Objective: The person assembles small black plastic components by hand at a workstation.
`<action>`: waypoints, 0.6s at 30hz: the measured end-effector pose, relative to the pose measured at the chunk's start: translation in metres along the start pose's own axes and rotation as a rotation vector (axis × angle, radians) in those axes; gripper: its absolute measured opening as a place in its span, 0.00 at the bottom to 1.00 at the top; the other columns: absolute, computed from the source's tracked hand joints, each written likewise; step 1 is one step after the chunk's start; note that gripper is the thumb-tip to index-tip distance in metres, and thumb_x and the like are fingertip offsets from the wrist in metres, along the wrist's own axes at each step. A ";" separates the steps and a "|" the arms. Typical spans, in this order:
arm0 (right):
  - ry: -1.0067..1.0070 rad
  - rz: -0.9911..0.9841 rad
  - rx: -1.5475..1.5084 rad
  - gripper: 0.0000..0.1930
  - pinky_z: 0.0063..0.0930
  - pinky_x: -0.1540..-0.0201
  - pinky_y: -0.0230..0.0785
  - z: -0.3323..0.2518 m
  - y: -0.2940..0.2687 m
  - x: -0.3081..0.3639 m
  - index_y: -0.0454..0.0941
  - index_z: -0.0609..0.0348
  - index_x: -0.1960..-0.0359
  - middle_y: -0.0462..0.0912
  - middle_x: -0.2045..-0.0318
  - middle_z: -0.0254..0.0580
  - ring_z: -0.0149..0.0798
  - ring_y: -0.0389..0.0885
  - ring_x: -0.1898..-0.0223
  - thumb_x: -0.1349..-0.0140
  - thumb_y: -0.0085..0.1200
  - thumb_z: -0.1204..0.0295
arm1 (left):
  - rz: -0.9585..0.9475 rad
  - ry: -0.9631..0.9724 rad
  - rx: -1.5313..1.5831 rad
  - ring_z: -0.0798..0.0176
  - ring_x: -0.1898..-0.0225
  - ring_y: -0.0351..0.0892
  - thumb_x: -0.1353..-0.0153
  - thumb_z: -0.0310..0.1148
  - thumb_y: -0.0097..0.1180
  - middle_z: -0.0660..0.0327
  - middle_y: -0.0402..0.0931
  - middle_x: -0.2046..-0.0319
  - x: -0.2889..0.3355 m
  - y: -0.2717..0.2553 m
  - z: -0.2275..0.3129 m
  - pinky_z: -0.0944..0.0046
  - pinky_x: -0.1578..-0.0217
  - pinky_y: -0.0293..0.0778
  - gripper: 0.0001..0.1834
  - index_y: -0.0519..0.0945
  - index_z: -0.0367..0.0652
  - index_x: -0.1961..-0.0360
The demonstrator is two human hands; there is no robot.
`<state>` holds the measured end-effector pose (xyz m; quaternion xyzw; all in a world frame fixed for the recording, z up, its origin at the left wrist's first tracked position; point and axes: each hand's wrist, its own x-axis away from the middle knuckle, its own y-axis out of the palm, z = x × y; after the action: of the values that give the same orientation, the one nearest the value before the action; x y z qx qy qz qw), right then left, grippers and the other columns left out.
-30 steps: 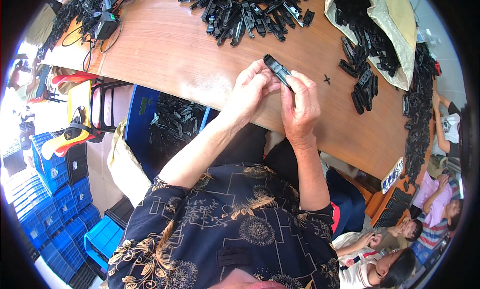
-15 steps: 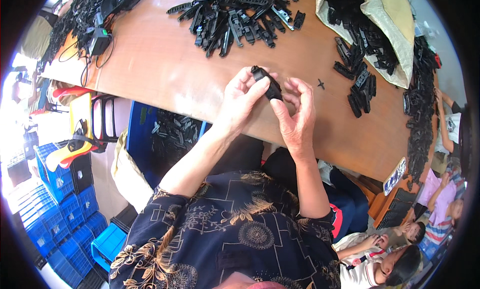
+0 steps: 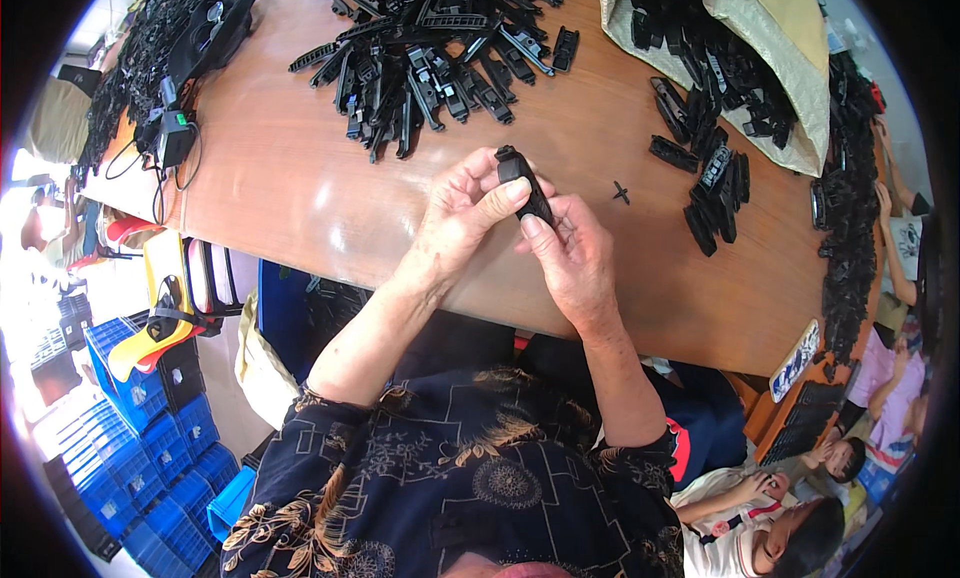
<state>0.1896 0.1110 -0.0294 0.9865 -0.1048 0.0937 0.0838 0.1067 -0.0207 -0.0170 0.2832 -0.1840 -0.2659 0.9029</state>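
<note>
A long black plastic part (image 3: 519, 171) is held over the near side of the table, between both hands. My left hand (image 3: 465, 206) is closed round its upper end, thumb pressed on top. At the lower end, my right hand (image 3: 572, 255) pinches it with thumb and fingers. The fingers behind the part are partly hidden. Beyond the hands lies a heap of similar black plastic parts (image 3: 430, 63). A small black cross-shaped piece (image 3: 621, 193) rests on the wooden table (image 3: 330, 193) to the right of my right hand.
At the right, an open pale sack (image 3: 800, 128) spills black parts, with a loose cluster (image 3: 715, 183) beside it. A black device with a cable (image 3: 175, 138) stands at the left. Blue crates (image 3: 120, 458) are stacked on the lower left. Other people sit at the lower right.
My right hand has gone from spread fingers beside the part to pinching its lower end. The part has turned more upright. The view has shifted slightly.
</note>
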 end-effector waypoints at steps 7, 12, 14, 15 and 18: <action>-0.199 -0.221 0.650 0.14 0.31 0.52 0.72 -0.052 -0.044 -0.046 0.74 0.64 0.52 0.80 0.60 0.44 0.43 0.80 0.58 0.38 0.56 0.74 | -0.088 -0.164 -0.003 0.60 0.62 0.82 0.35 0.38 0.57 0.55 0.81 0.65 -0.050 -0.015 0.033 0.60 0.57 0.79 0.11 0.75 0.42 0.60; -0.688 0.069 1.284 0.21 0.39 0.43 0.67 -0.041 -0.077 -0.156 0.74 0.57 0.45 0.74 0.47 0.42 0.44 0.72 0.45 0.41 0.47 0.83 | 0.092 0.121 -1.028 0.65 0.70 0.79 0.40 0.26 0.50 0.60 0.78 0.70 -0.119 0.003 0.064 0.66 0.67 0.76 0.06 0.75 0.39 0.62; -0.826 0.080 1.446 0.22 0.38 0.42 0.68 -0.035 -0.084 -0.183 0.74 0.55 0.44 0.74 0.47 0.40 0.43 0.73 0.46 0.41 0.46 0.83 | 0.101 0.216 -1.346 0.61 0.68 0.81 0.44 0.26 0.52 0.59 0.79 0.65 -0.145 0.004 0.063 0.62 0.65 0.78 0.11 0.76 0.41 0.58; -0.833 0.076 1.440 0.22 0.38 0.42 0.68 -0.039 -0.078 -0.184 0.74 0.55 0.44 0.74 0.47 0.40 0.43 0.73 0.46 0.41 0.46 0.83 | 0.075 0.474 -1.679 0.57 0.67 0.81 0.44 0.26 0.52 0.58 0.79 0.62 -0.153 -0.003 0.061 0.59 0.63 0.78 0.12 0.77 0.42 0.57; -0.793 -0.016 1.515 0.21 0.36 0.43 0.70 -0.044 -0.071 -0.187 0.75 0.54 0.46 0.76 0.50 0.38 0.42 0.74 0.48 0.43 0.49 0.82 | -0.005 0.635 -2.108 0.48 0.63 0.81 0.45 0.25 0.53 0.56 0.76 0.56 -0.159 -0.012 0.053 0.53 0.62 0.78 0.14 0.78 0.43 0.56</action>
<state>0.0185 0.2232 -0.0352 0.7370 -0.0286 -0.2144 -0.6404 -0.0493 0.0418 -0.0120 -0.5736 0.3765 -0.2063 0.6976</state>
